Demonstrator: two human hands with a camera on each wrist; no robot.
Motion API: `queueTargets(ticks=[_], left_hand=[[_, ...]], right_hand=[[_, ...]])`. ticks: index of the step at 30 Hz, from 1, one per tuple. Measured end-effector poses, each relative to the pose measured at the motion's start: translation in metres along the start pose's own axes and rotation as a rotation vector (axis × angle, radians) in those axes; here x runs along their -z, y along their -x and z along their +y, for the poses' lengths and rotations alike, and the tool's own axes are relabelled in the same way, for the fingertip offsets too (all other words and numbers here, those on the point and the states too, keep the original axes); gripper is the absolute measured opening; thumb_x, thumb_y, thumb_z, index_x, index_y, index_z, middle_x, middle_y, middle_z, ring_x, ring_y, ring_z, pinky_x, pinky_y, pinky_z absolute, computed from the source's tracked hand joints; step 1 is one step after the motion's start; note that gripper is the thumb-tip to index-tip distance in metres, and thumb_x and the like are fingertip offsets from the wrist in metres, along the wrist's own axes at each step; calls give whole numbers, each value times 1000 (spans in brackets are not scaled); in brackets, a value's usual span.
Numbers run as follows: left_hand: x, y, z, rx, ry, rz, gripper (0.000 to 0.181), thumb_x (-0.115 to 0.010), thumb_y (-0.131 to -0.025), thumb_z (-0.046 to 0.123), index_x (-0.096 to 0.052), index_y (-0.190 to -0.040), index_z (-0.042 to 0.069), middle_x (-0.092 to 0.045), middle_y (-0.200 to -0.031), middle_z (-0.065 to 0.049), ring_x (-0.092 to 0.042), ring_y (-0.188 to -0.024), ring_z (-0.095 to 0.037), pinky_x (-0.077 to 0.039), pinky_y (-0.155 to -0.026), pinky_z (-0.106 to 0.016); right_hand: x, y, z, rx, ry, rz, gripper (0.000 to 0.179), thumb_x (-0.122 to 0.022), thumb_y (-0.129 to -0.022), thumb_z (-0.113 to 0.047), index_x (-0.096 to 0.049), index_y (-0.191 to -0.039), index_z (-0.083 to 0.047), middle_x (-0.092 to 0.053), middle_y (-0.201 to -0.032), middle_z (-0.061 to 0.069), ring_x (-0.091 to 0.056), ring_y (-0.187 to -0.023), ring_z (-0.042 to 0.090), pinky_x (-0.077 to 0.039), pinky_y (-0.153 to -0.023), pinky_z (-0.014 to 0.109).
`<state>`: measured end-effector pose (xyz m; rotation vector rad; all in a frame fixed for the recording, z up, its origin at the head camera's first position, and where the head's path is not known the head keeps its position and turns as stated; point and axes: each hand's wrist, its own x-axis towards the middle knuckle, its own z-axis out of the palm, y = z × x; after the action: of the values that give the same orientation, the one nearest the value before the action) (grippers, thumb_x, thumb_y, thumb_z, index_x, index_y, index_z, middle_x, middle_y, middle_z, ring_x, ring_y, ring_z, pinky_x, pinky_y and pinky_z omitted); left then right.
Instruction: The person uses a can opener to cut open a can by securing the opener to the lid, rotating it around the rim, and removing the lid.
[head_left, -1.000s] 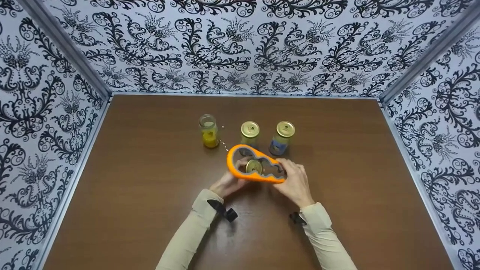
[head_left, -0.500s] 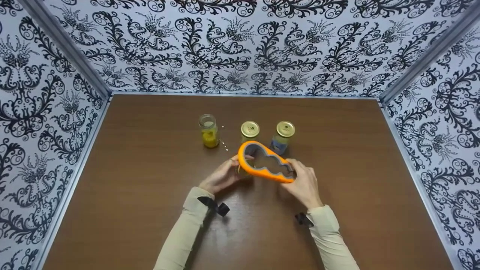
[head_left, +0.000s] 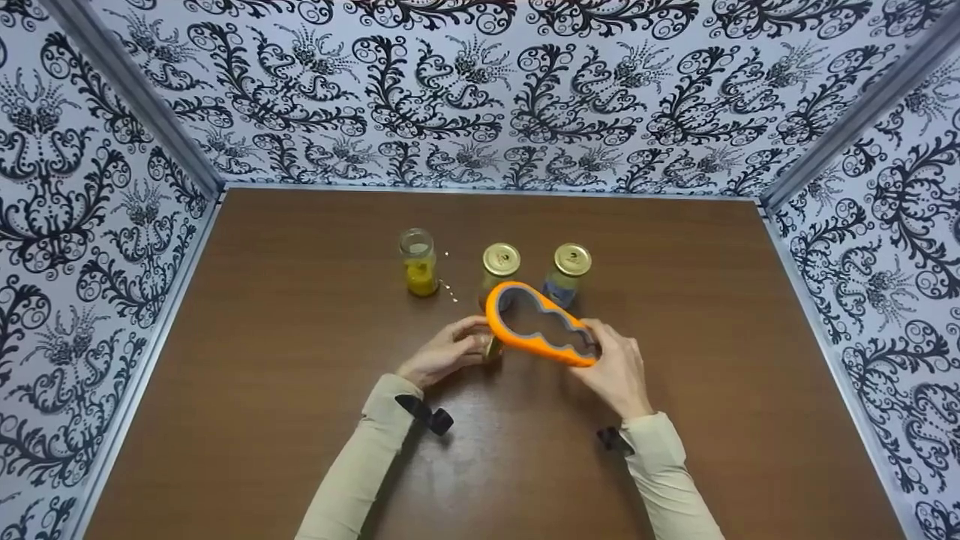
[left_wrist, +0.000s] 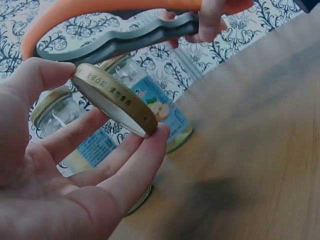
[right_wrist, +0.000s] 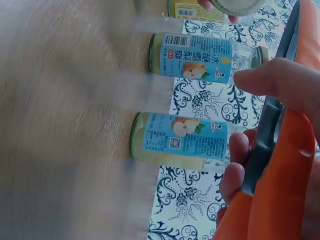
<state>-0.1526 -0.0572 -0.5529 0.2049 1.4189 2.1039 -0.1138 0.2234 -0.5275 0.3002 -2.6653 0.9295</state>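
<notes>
My left hand [head_left: 446, 352] pinches a gold jar lid [left_wrist: 116, 97] between thumb and fingertips, tilted on edge so its pale underside partly shows. Just right of it, my right hand [head_left: 619, 369] grips the narrow end of an orange jar opener [head_left: 517, 341] with a grey scalloped inner edge, held above the table. Behind the opener stand two lidded glass jars, a middle jar [head_left: 501, 259] and a right jar [head_left: 572, 260]. In the right wrist view both carry blue pear labels. An uncapped jar [head_left: 420, 276] of yellow contents stands to the left.
A few small whitish drops [head_left: 448, 286] lie on the brown table [head_left: 300, 337] beside the uncapped jar. Patterned panels [head_left: 480, 97] close off the back and both sides of the table.
The lid, earlier seen flat through the opener's ring, now sits tilted in my left hand to its left. My left hand has shifted left; the right hand and opener have moved right.
</notes>
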Motion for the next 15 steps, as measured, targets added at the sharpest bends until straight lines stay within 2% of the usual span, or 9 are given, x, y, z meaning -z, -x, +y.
queueTargets(ticks=[5,10,12,15], left_hand=[[11,2,2,34,-57,36,35,-55,-95,2,-53,-129,-2,-55,-115,-12,-58,-102,-25,-48,-92,-40],[19,2,7,49,-46,49,35,-57,-92,1,-54,-127,-4,-55,-115,-13,-59,-98,-24,-47,-93,-42],[21,2,9,50,-46,60,36,-57,-90,-3,-54,-126,-6,-55,-114,-14,-59,-94,-21,-49,-89,-38],[25,3,11,32,-132,96,40,-57,-87,-5,-52,-126,-11,-58,-114,-20,-59,-91,-16,-50,-80,-28]], right_hand=[[4,1,3,-27,0,-6,56,-87,-59,-12,-66,-111,-8,-68,-93,5,-61,-76,27,-39,-78,46],[6,1,4,-58,-7,-18,59,-86,-57,-9,-66,-112,-7,-68,-96,6,-62,-78,28,-39,-80,47],[7,0,4,-68,-8,-23,59,-86,-58,-9,-66,-113,-7,-68,-97,7,-62,-80,28,-38,-80,47],[10,-1,3,-80,-7,-27,59,-86,-58,-8,-66,-113,-7,-68,-96,7,-61,-81,28,-37,-80,46]])
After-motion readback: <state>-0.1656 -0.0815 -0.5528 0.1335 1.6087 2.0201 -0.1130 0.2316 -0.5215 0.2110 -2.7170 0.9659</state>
